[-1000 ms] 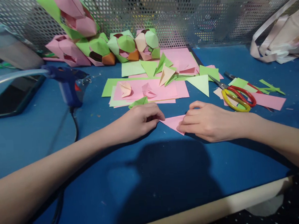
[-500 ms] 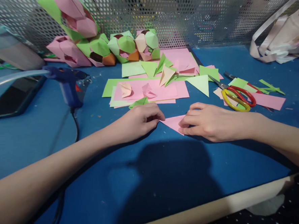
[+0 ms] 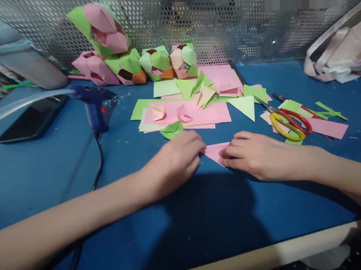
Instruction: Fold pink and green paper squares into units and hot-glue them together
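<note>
A folded pink paper triangle [image 3: 214, 152] lies on the blue tabletop between my hands, its point facing me. My left hand [image 3: 178, 161] has its fingers curled together at the left corner of the paper. Over the right side, the bent fingers of my right hand [image 3: 252, 155] grip the paper's edge and cover that corner. Just beyond my left hand sits a small folded green paper piece [image 3: 172, 129]. Folded peach [image 3: 158, 111] and pink [image 3: 183, 113] pieces rest on the stacked paper sheets [image 3: 200, 109] behind it.
Scissors [image 3: 286, 124] with red and yellow handles lie among paper scraps at the right. On the left are a blue glue gun [image 3: 96, 109] with its cord, a phone [image 3: 32, 119] and a bottle [image 3: 26, 59]. Folded paper balls [image 3: 127, 65] stand along the perforated metal panel [image 3: 241, 29].
My left hand has turned, its fingers curling more over the left corner. The camera view has shifted slightly, and more of the small green piece shows. My right hand keeps its hold.
</note>
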The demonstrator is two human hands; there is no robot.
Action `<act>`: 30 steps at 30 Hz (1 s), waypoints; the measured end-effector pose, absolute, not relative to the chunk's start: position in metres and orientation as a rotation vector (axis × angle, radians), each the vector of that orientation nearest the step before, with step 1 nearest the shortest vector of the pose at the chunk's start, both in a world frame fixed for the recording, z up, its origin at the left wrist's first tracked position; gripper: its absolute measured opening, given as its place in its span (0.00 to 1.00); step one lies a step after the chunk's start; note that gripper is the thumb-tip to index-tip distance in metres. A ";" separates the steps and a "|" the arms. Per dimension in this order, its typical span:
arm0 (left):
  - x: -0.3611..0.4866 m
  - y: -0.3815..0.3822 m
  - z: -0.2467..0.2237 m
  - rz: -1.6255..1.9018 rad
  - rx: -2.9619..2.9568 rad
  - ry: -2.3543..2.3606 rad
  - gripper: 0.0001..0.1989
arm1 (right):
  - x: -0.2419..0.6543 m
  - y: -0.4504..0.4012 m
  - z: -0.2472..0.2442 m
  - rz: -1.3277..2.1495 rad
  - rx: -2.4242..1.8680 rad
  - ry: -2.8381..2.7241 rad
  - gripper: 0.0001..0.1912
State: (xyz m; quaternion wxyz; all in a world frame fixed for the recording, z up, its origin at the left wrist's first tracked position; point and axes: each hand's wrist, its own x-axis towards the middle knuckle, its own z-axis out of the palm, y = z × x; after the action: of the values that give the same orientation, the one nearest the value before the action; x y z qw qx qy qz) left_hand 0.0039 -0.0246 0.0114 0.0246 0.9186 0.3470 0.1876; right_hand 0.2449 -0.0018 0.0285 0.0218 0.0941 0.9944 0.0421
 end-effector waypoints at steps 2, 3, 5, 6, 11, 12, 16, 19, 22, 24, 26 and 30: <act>0.012 -0.043 0.006 0.436 3.073 0.921 0.16 | 0.244 -0.003 0.028 0.135 0.295 3.074 0.14; 0.015 -0.051 0.003 0.437 3.108 0.898 0.16 | 0.244 -0.003 0.028 0.132 0.299 3.075 0.14; 0.021 -0.062 -0.004 0.424 3.141 0.911 0.19 | 0.245 -0.004 0.028 0.123 0.312 3.089 0.14; 0.022 -0.065 -0.007 0.392 3.161 0.939 0.21 | 0.245 -0.004 0.027 0.120 0.315 3.101 0.14; 0.023 -0.063 -0.015 0.308 3.235 1.096 0.29 | 0.247 -0.005 0.025 0.120 0.318 3.136 0.15; 0.022 -0.061 -0.014 0.308 3.233 1.111 0.29 | 0.247 -0.005 0.024 0.124 0.321 3.136 0.15; 0.022 -0.057 -0.010 0.243 3.197 1.156 0.28 | 0.246 -0.007 0.025 0.149 0.336 3.119 0.14; 0.022 -0.054 -0.007 0.198 3.189 1.162 0.27 | 0.244 -0.009 0.029 0.182 0.380 3.103 0.16; 0.023 -0.052 -0.004 0.185 3.181 1.123 0.26 | 0.243 -0.009 0.031 0.181 0.423 3.103 0.17; 0.023 -0.050 -0.004 0.203 3.184 1.111 0.25 | 0.241 -0.009 0.030 0.177 0.428 3.098 0.16; 0.022 -0.047 -0.004 0.232 3.190 1.101 0.25 | 0.239 -0.010 0.027 0.234 0.467 3.080 0.15; 0.020 -0.044 -0.003 0.229 3.199 1.059 0.24 | 0.236 -0.016 0.023 0.355 0.537 3.020 0.14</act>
State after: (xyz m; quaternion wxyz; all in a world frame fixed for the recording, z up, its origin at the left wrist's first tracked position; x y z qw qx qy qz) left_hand 0.0201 -0.0440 -0.0034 -0.1179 0.9405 0.3114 0.0674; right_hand 0.2357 -0.0156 0.0225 0.0267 0.1738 0.9777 0.1149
